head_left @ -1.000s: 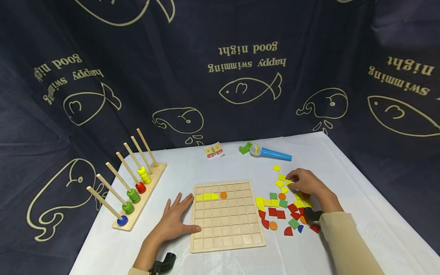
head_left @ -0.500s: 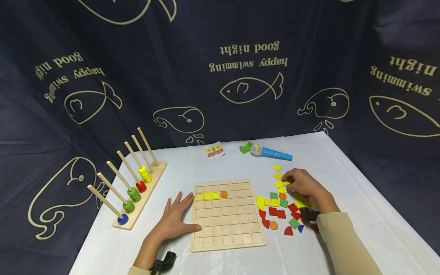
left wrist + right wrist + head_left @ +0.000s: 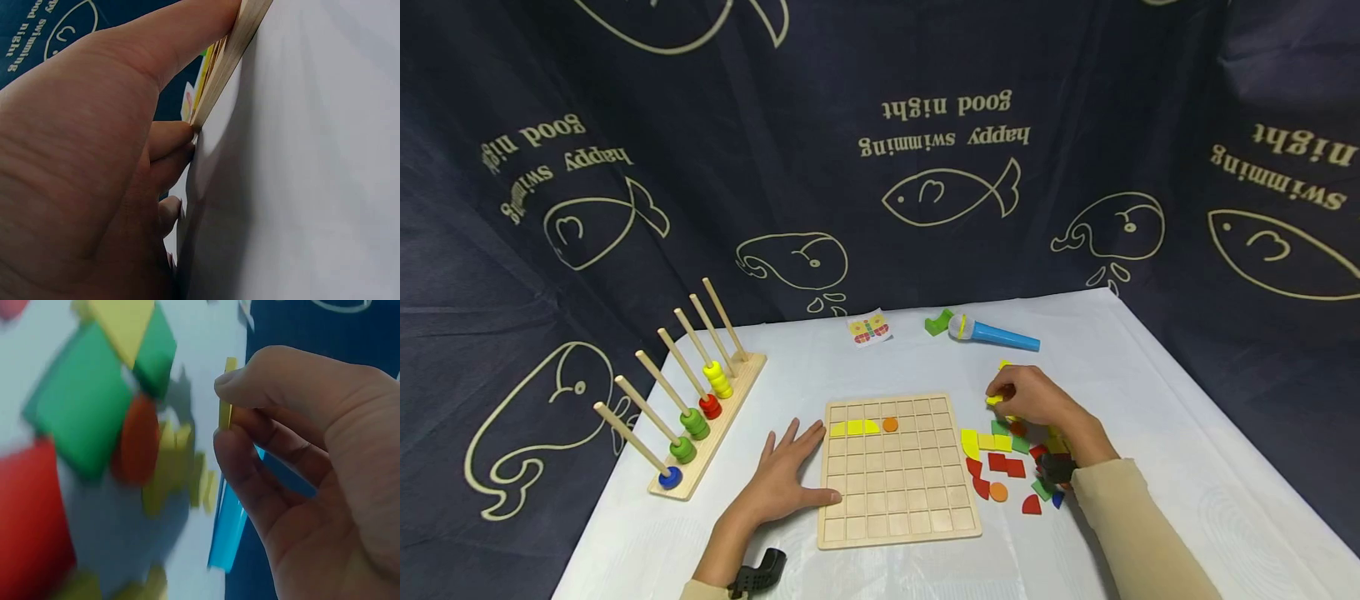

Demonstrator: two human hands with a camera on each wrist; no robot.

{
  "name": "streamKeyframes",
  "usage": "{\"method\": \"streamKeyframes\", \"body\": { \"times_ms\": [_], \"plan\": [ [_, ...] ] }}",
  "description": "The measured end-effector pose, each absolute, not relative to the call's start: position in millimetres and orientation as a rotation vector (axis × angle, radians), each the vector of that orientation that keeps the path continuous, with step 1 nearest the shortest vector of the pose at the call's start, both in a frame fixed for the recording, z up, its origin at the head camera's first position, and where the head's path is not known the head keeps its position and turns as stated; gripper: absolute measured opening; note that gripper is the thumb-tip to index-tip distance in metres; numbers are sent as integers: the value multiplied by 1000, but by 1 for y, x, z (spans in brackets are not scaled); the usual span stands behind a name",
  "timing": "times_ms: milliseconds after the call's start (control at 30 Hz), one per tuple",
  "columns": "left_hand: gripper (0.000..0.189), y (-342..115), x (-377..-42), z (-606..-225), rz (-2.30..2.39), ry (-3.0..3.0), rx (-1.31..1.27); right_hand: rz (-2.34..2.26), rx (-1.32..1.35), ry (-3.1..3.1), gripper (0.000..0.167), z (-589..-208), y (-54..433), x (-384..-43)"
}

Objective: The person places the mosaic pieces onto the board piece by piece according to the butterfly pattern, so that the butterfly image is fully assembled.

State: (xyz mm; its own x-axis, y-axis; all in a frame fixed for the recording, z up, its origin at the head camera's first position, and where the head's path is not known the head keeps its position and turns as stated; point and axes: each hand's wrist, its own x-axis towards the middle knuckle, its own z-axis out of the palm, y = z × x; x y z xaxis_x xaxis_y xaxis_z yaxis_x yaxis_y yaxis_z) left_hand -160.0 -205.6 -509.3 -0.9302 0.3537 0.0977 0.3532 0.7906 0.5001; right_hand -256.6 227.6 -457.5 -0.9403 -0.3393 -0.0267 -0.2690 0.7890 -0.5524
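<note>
Pinching a thin, flat yellow tile (image 3: 225, 417) between thumb and fingers of the right hand (image 3: 1037, 396), over the white-covered bench (image 3: 910, 575), near scattered coloured tiles (image 3: 1002, 443) and right of a square, pale wooden grid board (image 3: 898, 483) bearing, in the second row from the far side, three yellow pieces (image 3: 854, 427) and an orange disc (image 3: 890, 425). Touching the board's left edge with the left hand (image 3: 784, 479), with fingers spread and released.
</note>
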Motion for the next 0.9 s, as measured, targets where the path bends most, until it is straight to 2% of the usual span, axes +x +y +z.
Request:
{"method": "streamKeyframes", "body": {
  "times_ms": [500, 900],
  "plan": [
    [112, -206, -162, -512, 801, 2970, 565, -914, -894, 2747, 19, -455, 168, -253],
    [113, -205, -161, -511, 801, 2970, 563, -932, -910, 2684, 22, -458, 136, -256]
  ]
}}
